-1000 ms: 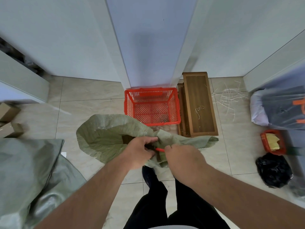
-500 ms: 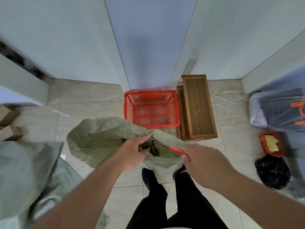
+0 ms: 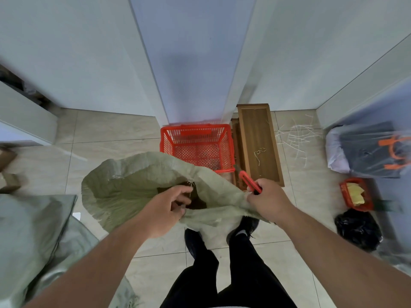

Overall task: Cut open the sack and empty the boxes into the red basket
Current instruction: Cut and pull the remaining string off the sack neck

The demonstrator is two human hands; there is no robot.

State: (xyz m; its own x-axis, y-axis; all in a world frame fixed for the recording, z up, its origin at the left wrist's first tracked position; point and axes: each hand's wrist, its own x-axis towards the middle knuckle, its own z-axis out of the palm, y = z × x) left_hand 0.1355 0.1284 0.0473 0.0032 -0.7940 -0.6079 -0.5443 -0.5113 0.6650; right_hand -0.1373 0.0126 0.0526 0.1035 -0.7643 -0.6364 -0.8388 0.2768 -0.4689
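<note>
**Ana:** Tiled floor [image 3: 106, 138] in a tight corner, pale walls on all sides, and the green sack [image 3: 124, 187] is slumped in the middle, right at the person's feet. Where are we in the job?

**Ben:** The mouth looks opened. There's a frayed edge and a dark gap, and something brown shows inside, likely a box, though I can't say for sure. The left hand [image 3: 165, 206] is curled loosely at that gap, fingers hooked on the cloth or reaching in. Hard to tell which.

**Ana:** And the right?

**Ben:** The right hand [image 3: 265, 200] is closed around the red cutter [image 3: 249, 182], which points up and away from the sack. The same hand also seems to pinch the sack's near rim.

**Ana:** So the cutting looks done?

**Ben:** I'd say so. The emptying hasn't begun. The red basket [image 3: 195, 130] sits just beyond the sack, against the wall, holding only a few scraps.

**Ana:** Room to tip?

**Ben:** Tight. The sack's far edge overlaps the basket's near rim. Wooden panels [image 3: 258, 143] lie touching the basket's right side, and another grey sack [image 3: 26, 230] crowds the left. The open floor is mostly to the left of the basket.
</note>
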